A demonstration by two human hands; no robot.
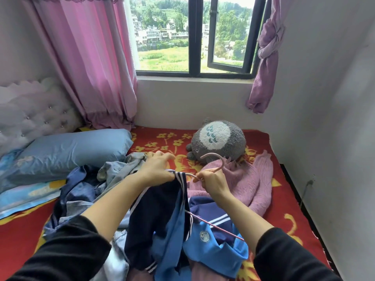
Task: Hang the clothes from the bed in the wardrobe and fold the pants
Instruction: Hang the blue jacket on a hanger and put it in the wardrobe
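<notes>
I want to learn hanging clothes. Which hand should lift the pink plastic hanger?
Probably the right. The right hand holds the pink plastic hanger just below its hook, while the left hand is busy gripping the navy and blue jacket at its striped collar.

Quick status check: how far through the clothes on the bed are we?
Done: nothing visibly; no hung or folded garment is in view. In hand: the right hand grips the pink hanger by its neck while the left hand pinches the navy and blue jacket onto it. Left: the pink sweater and the denim pile lie loose on the bed, so most of the job seemingly remains.
</notes>
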